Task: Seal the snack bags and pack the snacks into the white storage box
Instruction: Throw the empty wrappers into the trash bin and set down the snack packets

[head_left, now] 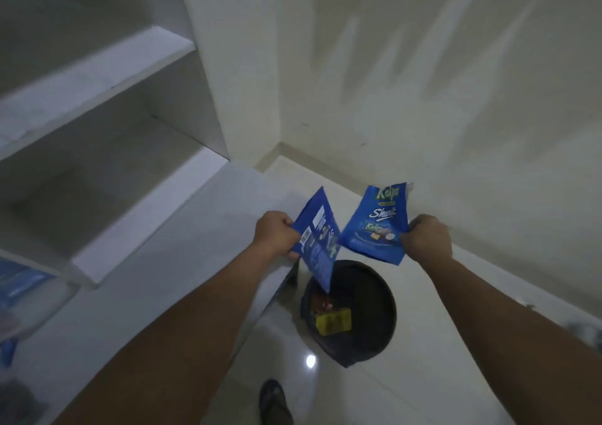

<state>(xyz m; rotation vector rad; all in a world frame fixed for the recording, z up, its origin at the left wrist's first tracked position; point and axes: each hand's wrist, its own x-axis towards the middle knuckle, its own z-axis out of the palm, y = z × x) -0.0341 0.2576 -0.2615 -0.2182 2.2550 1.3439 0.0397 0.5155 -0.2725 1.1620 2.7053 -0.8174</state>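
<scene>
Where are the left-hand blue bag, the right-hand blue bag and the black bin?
left blue bag [315, 242], head view, middle of its back panel
right blue bag [378, 225], head view, printed front
black bin [374, 297], head view, dark inner wall
</scene>
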